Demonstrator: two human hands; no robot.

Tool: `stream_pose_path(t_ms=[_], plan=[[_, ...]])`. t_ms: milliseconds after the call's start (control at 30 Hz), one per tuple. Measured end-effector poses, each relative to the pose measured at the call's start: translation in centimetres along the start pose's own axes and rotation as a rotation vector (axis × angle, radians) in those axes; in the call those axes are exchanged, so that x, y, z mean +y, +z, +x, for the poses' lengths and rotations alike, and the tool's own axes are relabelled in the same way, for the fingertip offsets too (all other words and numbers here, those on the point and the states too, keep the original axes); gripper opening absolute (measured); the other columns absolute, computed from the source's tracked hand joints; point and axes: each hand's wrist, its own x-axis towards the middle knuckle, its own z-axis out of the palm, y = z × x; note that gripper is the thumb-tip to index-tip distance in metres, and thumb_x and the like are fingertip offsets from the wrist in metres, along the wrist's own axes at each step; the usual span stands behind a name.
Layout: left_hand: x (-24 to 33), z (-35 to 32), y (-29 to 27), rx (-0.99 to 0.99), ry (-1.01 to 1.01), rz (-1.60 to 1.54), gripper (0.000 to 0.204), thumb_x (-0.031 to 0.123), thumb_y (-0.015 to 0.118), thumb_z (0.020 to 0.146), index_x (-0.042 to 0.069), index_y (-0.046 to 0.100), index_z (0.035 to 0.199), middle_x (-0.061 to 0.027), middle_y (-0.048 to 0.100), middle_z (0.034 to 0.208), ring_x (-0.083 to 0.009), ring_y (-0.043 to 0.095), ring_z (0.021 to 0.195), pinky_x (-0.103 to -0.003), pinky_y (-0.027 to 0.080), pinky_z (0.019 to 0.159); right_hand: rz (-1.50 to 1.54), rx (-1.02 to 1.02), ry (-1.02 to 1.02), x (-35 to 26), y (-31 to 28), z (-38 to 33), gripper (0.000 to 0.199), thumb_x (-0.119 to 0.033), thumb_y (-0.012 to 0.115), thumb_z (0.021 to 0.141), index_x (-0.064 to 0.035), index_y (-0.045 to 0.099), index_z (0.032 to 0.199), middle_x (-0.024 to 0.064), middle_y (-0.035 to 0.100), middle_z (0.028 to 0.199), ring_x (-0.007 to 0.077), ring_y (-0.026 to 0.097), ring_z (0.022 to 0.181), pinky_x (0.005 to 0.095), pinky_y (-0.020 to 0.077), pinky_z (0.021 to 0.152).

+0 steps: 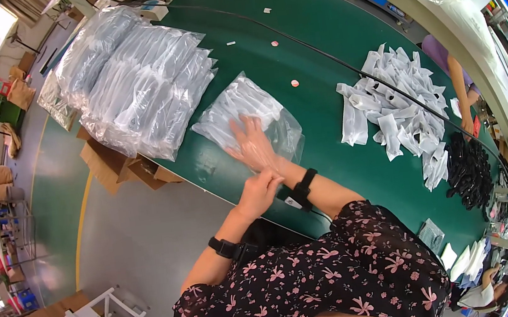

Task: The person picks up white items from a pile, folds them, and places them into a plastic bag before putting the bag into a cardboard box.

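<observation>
A clear plastic bag [289, 130] lies on the green table, filled with several white-wrapped items [245, 99]. My right hand [253, 143] rests over them with fingers spread, and shiny film seems to cover it, as if it is inside the bag's mouth. Close against my right wrist, my left hand [257, 195] is closed in a pinch on what looks like the bag's edge; its fingertips are partly hidden. Black straps are round both wrists.
Filled clear bags [143, 83] are piled at the table's left end, above an open cardboard box [125, 168]. White packets [395, 97] and black items [468, 170] lie in heaps on the right. A black cable [317, 54] crosses the table. Another person's arm [461, 92] reaches in from the right.
</observation>
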Motion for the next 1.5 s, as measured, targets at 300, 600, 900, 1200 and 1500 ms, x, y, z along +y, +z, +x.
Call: stream_pose_path(t_ms=[300,600,900,1200,1500], plan=[[-0.8,0.7,-2.2,0.025,-0.134,0.031,0.009,0.002,0.065,0.082,0.001,0.056,0.081,-0.0133,0.059,0.074,-0.0268,0.060,0.061,-0.031,0.047,0.057,-0.112,-0.107,0.059,-1.7,-0.2,-1.0,0.069,-0.041,0.062,0.082,0.0021,0.044,0.132,0.0219,0.037,0.139,0.0437,0.035,0.126,0.0449,0.0369,0.101],[-0.5,0.8,-2.0,-0.068,-0.022,0.004,0.011,0.001,0.065,0.082,0.001,0.054,0.083,-0.0128,0.058,0.070,-0.0238,0.057,0.057,-0.029,0.045,0.054,-0.048,-0.113,-0.157,-0.3,1.1,4.1,0.065,-0.030,0.062,0.083,0.0042,0.041,0.134,0.0197,0.032,0.145,0.0358,0.034,0.132,0.0442,0.0362,0.102],[-0.4,1.3,-3.1,-0.021,-0.121,-0.081,0.010,0.001,0.064,0.083,0.002,0.054,0.083,-0.0106,0.056,0.067,-0.0185,0.052,0.054,-0.028,0.043,0.053,0.196,-0.147,0.212,0.4,1.5,-1.3,0.039,-0.023,0.068,0.075,0.0021,0.051,0.099,0.0207,0.053,0.103,0.0385,0.054,0.099,0.0470,0.0477,0.078],[-1.3,1.5,-2.8,-0.197,-0.053,-0.070,0.011,0.004,0.064,0.084,0.002,0.054,0.082,-0.0146,0.056,0.066,-0.0272,0.057,0.055,-0.033,0.045,0.053,0.287,-0.190,0.238,-0.2,-0.2,1.3,0.026,-0.017,0.059,0.079,0.0011,0.049,0.095,0.0200,0.056,0.090,0.0394,0.060,0.079,0.0459,0.0505,0.065],[-1.2,2.0,-4.9,-0.219,-0.238,-0.018,0.006,0.006,0.062,0.086,0.003,0.058,0.087,-0.0124,0.059,0.067,-0.0200,0.057,0.055,-0.030,0.046,0.055,0.265,-0.137,0.147,2.3,1.2,1.6,0.019,-0.014,0.052,0.083,-0.0026,0.052,0.098,0.0180,0.061,0.084,0.0371,0.062,0.067,0.0453,0.0499,0.056]])
